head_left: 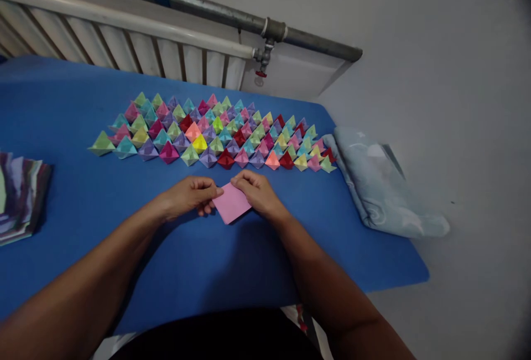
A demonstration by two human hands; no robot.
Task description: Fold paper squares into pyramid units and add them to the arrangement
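Observation:
A small pink sheet of paper [231,203] is held between my two hands above the blue table. My left hand [194,194] pinches its left corner, thumb on top. At the upper right edge, my right hand [255,188] grips it with thumb and fingers. Just beyond my hands stand several rows of folded paper boats [226,159] in green, pink, purple, red, yellow and turquoise. Whether the pink paper has a fold in it I cannot tell.
On the left lies a stack of coloured paper [25,194]. A folded grey-green cloth [373,183] rests at the table's [174,271] right edge. Behind the table are a white radiator [124,53], a metal pipe [232,14] and a valve with a red handle [261,74].

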